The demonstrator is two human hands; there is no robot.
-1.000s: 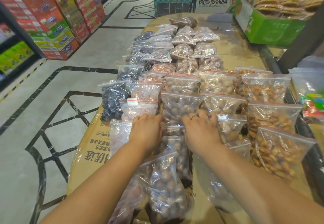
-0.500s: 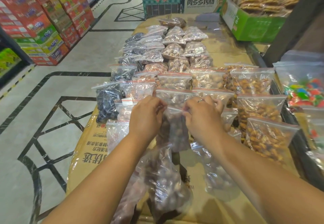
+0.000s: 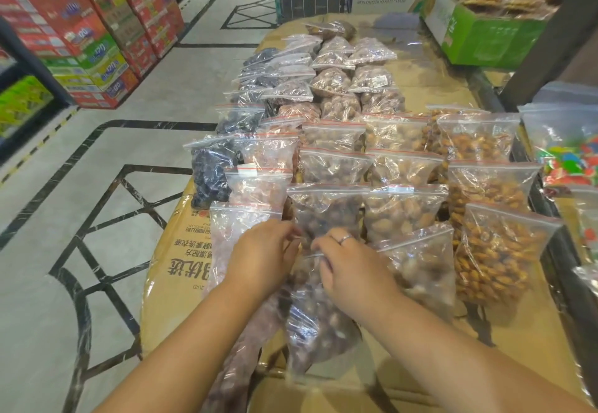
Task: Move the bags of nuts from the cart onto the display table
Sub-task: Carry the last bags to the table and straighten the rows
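Several clear zip bags of nuts lie in rows on the display table (image 3: 181, 270), which is covered with cardboard under clear film. My left hand (image 3: 262, 257) and my right hand (image 3: 352, 270) meet at the top edge of one bag of brown nuts (image 3: 310, 315) in the near middle row, each pinching its zip edge. Just beyond my fingers lies another bag of dark nuts (image 3: 326, 212). A bag of pale nuts (image 3: 420, 260) lies to the right of my right hand. The cart is out of view.
A green box of flat cakes (image 3: 485, 37) stands at the back right. Bags of coloured sweets (image 3: 569, 160) sit on a rack at the right. Stacked red cartons (image 3: 81, 24) line the aisle on the left. Open floor (image 3: 113, 186) lies left of the table.
Both hands lifted a bag of brown nuts by its top edge, then drew back toward me and lowered it onto the near middle row.
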